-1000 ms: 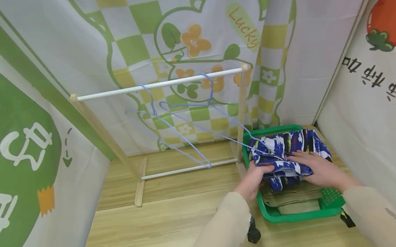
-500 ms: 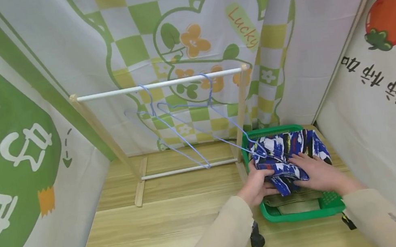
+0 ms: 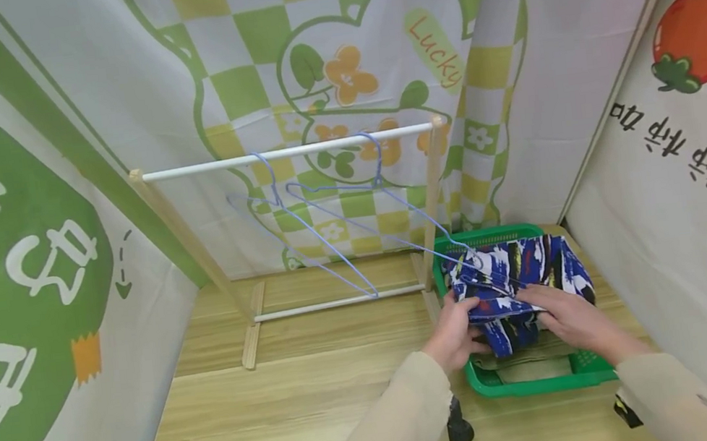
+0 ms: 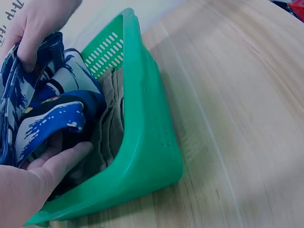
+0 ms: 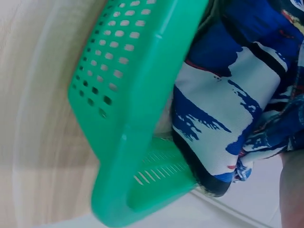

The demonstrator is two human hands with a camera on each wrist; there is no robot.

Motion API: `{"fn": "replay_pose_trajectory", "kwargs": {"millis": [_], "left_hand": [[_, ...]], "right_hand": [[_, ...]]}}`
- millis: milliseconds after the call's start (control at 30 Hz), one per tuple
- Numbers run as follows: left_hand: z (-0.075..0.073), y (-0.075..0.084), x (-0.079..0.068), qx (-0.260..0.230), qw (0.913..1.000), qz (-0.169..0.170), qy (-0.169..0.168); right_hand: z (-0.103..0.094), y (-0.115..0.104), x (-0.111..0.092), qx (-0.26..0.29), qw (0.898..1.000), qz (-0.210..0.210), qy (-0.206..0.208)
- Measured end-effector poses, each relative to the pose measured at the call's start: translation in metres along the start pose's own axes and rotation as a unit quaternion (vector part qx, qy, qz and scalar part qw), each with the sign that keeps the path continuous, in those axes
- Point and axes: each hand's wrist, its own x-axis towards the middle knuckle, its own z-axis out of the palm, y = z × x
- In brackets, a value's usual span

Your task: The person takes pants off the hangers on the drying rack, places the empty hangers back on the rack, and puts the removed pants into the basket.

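A blue, white and black patterned garment [image 3: 537, 258] lies bunched in the green basket [image 3: 542, 384] at the right of the head view. My left hand [image 3: 454, 333] holds its near left edge, thumb on top and fingers beneath. On the right side of the same edge, my right hand [image 3: 570, 316] grips the cloth. From the left wrist view, the right hand [image 4: 45, 21] pinches a band-like edge, while the left hand [image 4: 40, 187] has its fingers partly hidden under a fold. The right-hand blue wire hanger [image 3: 414, 208] reaches down over the garment from the rod.
A wooden rack with a white top rod [image 3: 203, 167] stands to the left, carrying another blue wire hanger [image 3: 311, 229]. Folded khaki cloth [image 3: 537, 368] lies under the garment in the basket. Printed curtains [image 3: 230, 53] enclose the back and sides.
A front fold of the garment hangs lower over the khaki cloth. My left hand's fingers have spread out beneath its edge. The right hanger's low end swings slightly over the cloth.
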Motion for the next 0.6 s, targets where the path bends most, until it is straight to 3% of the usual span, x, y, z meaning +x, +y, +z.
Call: {"fn": "replay_pose_trajectory", "kwargs": {"millis": [167, 300, 500, 600], "left_hand": [[0.002, 0.001, -0.002, -0.011, 0.9999, -0.002, 0.004], [0.002, -0.001, -0.002, 0.011, 0.9999, -0.002, 0.013], [0.006, -0.006, 0.000, 0.086, 0.9953, 0.027, 0.036], [0.008, -0.008, 0.000, 0.135, 0.9880, 0.050, 0.056]], "right_hand": [[-0.001, 0.000, -0.011, 0.024, 0.999, 0.022, 0.038], [-0.003, -0.001, -0.017, 0.029, 0.998, 0.024, 0.047], [-0.003, -0.001, -0.026, 0.025, 0.999, 0.004, 0.040], [-0.001, 0.002, -0.029, 0.036, 0.999, -0.008, 0.028]]}}
